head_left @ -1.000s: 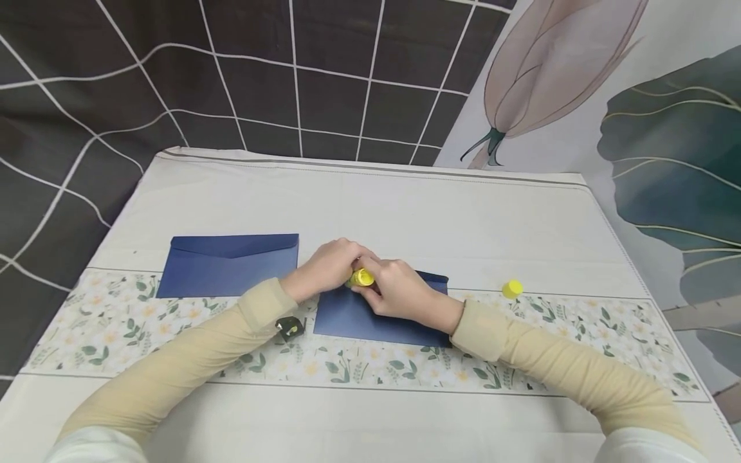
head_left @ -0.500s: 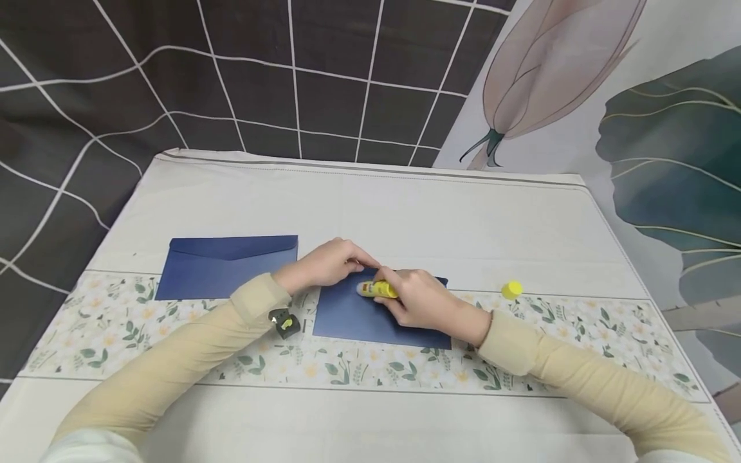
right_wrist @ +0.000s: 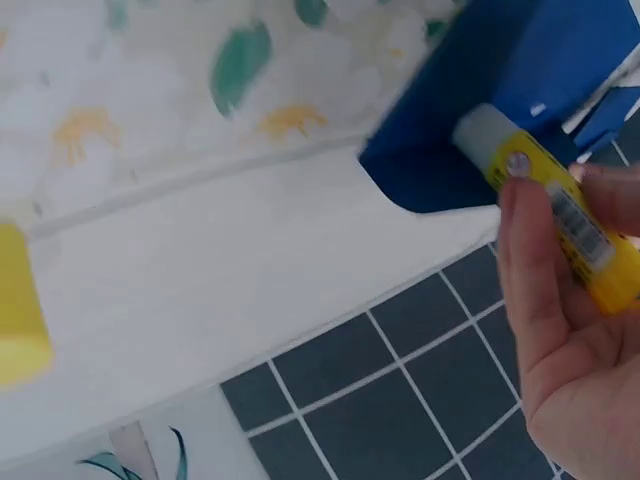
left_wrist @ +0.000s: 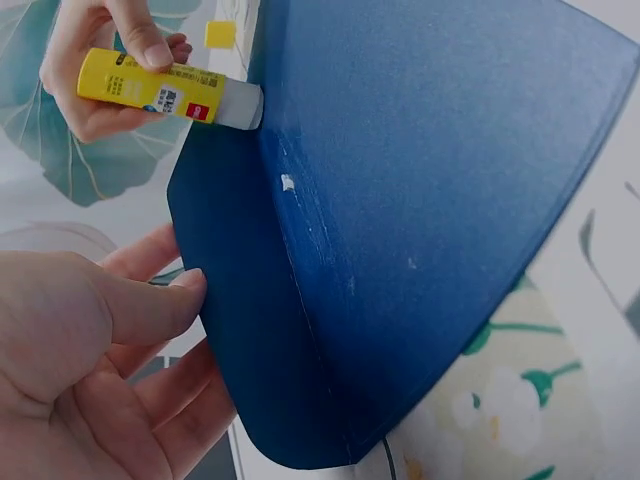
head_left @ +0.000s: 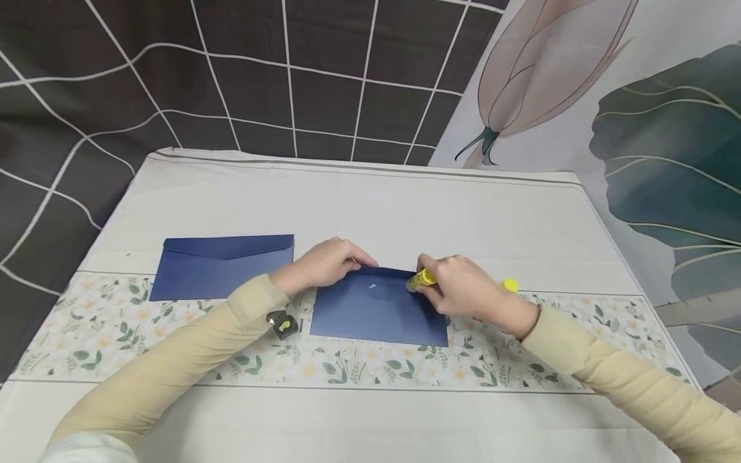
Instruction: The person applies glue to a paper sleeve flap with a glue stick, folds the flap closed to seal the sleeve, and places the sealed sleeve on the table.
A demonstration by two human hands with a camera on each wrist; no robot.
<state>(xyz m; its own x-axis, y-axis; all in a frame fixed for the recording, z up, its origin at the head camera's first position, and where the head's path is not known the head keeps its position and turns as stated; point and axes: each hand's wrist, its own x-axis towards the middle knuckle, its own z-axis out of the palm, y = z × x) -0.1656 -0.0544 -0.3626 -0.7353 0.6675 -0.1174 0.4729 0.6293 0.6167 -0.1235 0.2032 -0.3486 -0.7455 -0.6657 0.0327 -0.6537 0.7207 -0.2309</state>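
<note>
A dark blue envelope (head_left: 376,315) lies in front of me with its flap (left_wrist: 235,260) raised at the far edge. My left hand (head_left: 329,262) pinches the edge of that flap, thumb on the near face and fingers behind. In my right hand (head_left: 466,286) is a yellow glue stick (head_left: 420,280), uncapped, its pale end against the envelope near the fold, toward the right end. A white dab of glue (left_wrist: 288,183) and a faint streak show beside the fold in the left wrist view.
A second blue envelope (head_left: 222,273) lies to the left, partly behind my left wrist. The yellow cap (head_left: 510,285) stands on the tablecloth just beyond my right wrist. A floral band (head_left: 370,366) crosses the white cloth, and a dark gridded curtain (head_left: 324,109) hangs behind the table.
My right hand has turned the glue stick down and drawn it rightward along the envelope, away from the left hand. A white glue mark now shows. The left hand stays at the far edge.
</note>
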